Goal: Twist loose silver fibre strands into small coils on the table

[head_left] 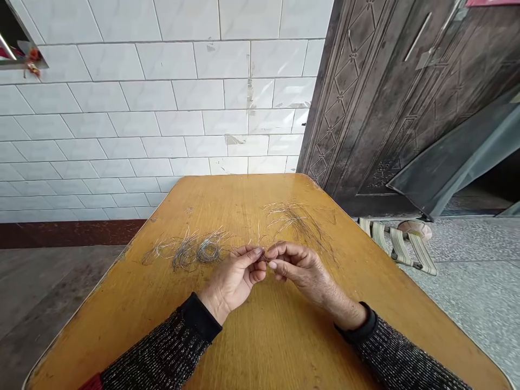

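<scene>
Table (pixel 264 346) | left hand (pixel 238 273), right hand (pixel 307 273) pinching wire (pixel 266 262) | well inside edges

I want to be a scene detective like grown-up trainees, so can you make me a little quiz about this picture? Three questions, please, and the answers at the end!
1. True or false: the left hand and the right hand are close together at some thin wire.

2. Choose one. Where are the wire coils?
A: on the floor
B: on the table, toward the person's left
C: on the stool

3. Fill in the missing word: the wall past the table is covered with white ____.

Key:
1: True.
2: B.
3: Tiles.
</scene>
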`<state>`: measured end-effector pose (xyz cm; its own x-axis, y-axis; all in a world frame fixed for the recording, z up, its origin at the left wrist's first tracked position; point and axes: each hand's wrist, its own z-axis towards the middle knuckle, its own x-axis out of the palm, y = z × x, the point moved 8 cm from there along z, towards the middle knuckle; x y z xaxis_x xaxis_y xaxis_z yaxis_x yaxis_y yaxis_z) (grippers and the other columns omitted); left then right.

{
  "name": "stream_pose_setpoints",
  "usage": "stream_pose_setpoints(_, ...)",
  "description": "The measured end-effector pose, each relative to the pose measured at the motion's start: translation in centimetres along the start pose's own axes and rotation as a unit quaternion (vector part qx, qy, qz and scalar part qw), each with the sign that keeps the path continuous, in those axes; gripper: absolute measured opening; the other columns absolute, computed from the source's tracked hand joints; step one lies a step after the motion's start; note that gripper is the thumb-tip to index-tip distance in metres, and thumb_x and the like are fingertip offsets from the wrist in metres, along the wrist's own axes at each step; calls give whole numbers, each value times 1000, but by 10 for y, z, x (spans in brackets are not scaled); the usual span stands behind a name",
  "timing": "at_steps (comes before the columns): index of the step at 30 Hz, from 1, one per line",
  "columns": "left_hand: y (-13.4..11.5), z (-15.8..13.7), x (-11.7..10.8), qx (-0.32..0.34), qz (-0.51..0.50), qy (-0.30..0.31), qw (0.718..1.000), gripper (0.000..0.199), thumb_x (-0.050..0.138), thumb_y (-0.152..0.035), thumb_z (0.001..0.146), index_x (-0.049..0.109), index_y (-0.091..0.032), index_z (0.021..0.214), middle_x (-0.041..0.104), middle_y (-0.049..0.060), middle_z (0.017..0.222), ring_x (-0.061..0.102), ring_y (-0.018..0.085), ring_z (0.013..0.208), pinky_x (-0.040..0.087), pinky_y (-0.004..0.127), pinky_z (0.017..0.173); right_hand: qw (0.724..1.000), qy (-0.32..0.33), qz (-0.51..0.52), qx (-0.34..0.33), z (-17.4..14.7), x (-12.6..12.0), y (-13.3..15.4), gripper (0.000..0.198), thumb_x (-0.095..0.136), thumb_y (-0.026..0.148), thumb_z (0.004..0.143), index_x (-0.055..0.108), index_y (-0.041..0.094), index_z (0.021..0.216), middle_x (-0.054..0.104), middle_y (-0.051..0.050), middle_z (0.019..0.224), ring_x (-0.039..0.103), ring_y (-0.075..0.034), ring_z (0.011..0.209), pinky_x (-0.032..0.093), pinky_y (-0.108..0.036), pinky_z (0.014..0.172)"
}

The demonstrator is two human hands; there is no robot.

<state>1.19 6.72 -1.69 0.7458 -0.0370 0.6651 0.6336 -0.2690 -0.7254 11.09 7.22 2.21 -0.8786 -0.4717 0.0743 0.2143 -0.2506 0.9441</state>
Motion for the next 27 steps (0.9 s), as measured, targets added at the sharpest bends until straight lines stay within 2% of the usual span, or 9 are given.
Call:
stream_pose_setpoints(5, -1, 0, -1, 10, -1, -13, 1000, 10, 72, -12, 65, 62, -10, 64, 61, 0, 54, 54, 5, 44, 43, 13, 41, 991, -6, -121, -61, -4, 1, 10, 15, 57, 32, 80, 62, 19, 77, 58, 0, 69, 47, -7, 52, 40, -20, 48)
stream_pose_setpoints(10, -4, -1, -1, 34, 22, -21, 999, 12, 73, -13, 63, 61, -11, 62, 60, -1, 53, 53, 5, 44, 41, 14, 41, 936, 9, -311, -164, -10, 11, 32, 13, 47, 23, 86, 57, 18, 78, 56, -1, 69, 50, -10, 61, 40, -22, 57)
stream_pose_setpoints(13, -4, -2, 0, 43, 36, -23, 998, 14, 74, -14, 61, 61, -11, 62, 59, -1, 51, 52, 5, 44, 41, 15, 41, 915, 7, -360, -181, -10, 13, 36, 15, 43, 22, 87, 52, 19, 77, 53, 0, 66, 49, -10, 58, 39, -21, 55)
stream_pose_setpoints(16, -3, -3, 1, 43, 43, -24, 998, 14, 74, -15, 61, 60, -11, 61, 57, -2, 50, 51, 5, 42, 39, 15, 40, 908, 12, -373, -192, -10, 15, 35, 17, 41, 23, 88, 49, 19, 73, 51, 1, 64, 49, -9, 57, 38, -21, 55)
stream_pose_setpoints(20, -4, -3, 1, 35, 42, -27, 998, 13, 73, -13, 60, 61, -11, 61, 57, -2, 51, 50, 5, 42, 38, 15, 39, 917, 19, -362, -168, -9, 15, 30, 18, 41, 22, 89, 49, 19, 73, 51, 2, 59, 49, -9, 54, 38, -21, 56)
stream_pose_setpoints(23, -7, -3, 0, 31, 32, -36, 998, 13, 73, -12, 60, 60, -11, 60, 58, -2, 51, 51, 5, 43, 37, 15, 39, 942, 20, -312, -120, -8, 13, 24, 19, 41, 26, 89, 51, 19, 74, 51, 4, 54, 48, -9, 51, 38, -22, 55)
stream_pose_setpoints(27, -11, -3, 1, 40, 27, -24, 999, 15, 74, -13, 60, 60, -12, 62, 57, -2, 50, 51, 5, 43, 38, 15, 41, 980, 11, -192, -50, -7, 10, 13, 23, 42, 33, 89, 51, 19, 74, 52, 4, 51, 47, -8, 47, 38, -22, 52)
